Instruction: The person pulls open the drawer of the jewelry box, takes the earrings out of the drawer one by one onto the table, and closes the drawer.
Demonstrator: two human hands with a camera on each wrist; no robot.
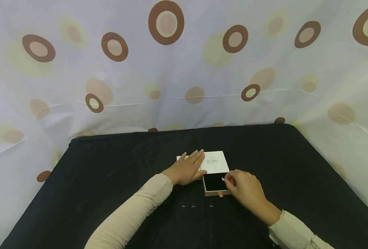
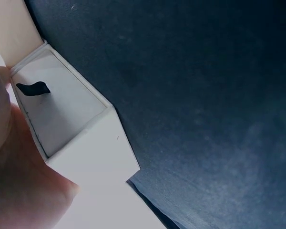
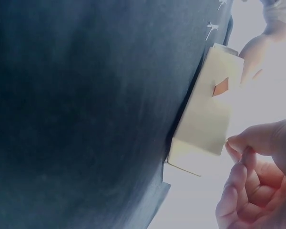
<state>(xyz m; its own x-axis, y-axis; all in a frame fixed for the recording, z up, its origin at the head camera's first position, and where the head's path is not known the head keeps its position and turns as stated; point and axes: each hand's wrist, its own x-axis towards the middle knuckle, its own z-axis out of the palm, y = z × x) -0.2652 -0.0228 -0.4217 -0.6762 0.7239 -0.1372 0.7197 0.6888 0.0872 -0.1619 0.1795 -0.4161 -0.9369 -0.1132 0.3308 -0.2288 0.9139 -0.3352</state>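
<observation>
My left hand [image 1: 185, 170] lies with straight fingers across two white boxes side by side. The right one, a printed sleeve [image 1: 214, 162], has its drawer [image 1: 211, 193] pulled out toward me, showing a black lining [image 1: 211, 181]. Over that lining the thumb and forefinger of my right hand [image 1: 247, 188] pinch a small silvery earring [image 1: 223, 179]. An orange ribbon tab [image 3: 221, 87] sticks out of the drawer front. Beside my left palm, the other white box [image 2: 69, 107] is closed and carries a black tab [image 2: 33, 88].
Three small silvery pieces, a left one [image 1: 183, 206], a middle one [image 1: 193, 205] and a right one [image 1: 211, 205], lie on the black tablecloth [image 1: 115, 162] in front of the boxes. Behind the table hangs a patterned curtain [image 1: 134, 76].
</observation>
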